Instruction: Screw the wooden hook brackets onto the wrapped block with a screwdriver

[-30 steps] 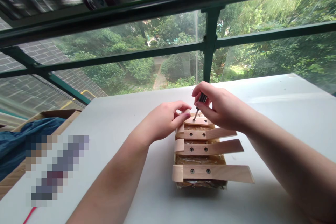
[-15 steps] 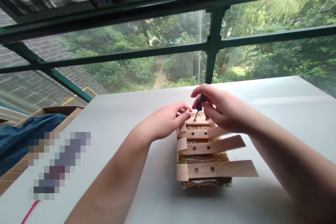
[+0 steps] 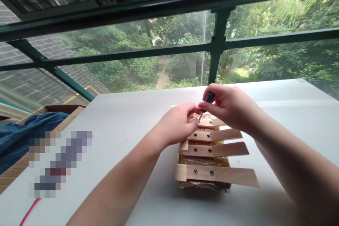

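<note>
My right hand (image 3: 229, 107) grips a small screwdriver (image 3: 210, 96) by its black handle, with the shaft slanting down to the left. Its tip meets the left screw area of the farthest wooden strip (image 3: 217, 122), partly hidden by my thumb. My left hand (image 3: 176, 123) is closed around the left end of that strip, thumb and fingers close to the tip. Several pale wooden strips, such as the nearest strip (image 3: 230, 176), lie across a brown tape-wrapped block (image 3: 212, 160). Two dark cross-head screws show in each of the nearer strips.
The block rests on a white table (image 3: 148, 183). At the left, a cardboard box (image 3: 71, 114) holds blue cloth (image 3: 45, 122). A blurred-out patch (image 3: 62, 164) and a red cord (image 3: 29, 212) lie on the table's left side. Green railings (image 3: 217, 46) and windows stand beyond.
My left hand has shifted right, its thumb now beside the screwdriver tip. My right hand has turned, and the screwdriver leans more to the right. The block has swung slightly.
</note>
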Motion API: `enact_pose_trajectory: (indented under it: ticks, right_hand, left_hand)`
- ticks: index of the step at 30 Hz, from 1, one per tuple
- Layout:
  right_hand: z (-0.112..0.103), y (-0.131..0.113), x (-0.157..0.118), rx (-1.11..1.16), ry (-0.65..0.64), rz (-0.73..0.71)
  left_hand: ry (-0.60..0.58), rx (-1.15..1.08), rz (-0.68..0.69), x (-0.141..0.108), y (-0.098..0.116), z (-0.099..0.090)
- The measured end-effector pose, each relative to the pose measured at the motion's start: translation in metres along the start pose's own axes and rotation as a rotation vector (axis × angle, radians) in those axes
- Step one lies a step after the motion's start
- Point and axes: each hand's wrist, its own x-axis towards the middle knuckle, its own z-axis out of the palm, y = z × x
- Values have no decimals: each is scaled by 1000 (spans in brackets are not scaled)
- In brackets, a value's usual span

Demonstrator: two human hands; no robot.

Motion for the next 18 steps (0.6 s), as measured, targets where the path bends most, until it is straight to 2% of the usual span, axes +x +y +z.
enact_pose_trajectory:
  ticks: [3, 9, 13, 18]
  right_hand:
    - [2, -1, 1, -23, 32, -5]
    - [6, -5, -1, -104, 57, -27]
    - [8, -8, -2, -124, 45, -36]
    - [9, -5, -3, -70, 27, -43]
  left_hand:
    - [27, -82, 2, 3, 0, 8]
    - [-99, -354, -12, 11, -7, 9]
    - [-95, -297, -15, 11, -7, 8]
    - [-29, -264, -20, 7, -2, 10]
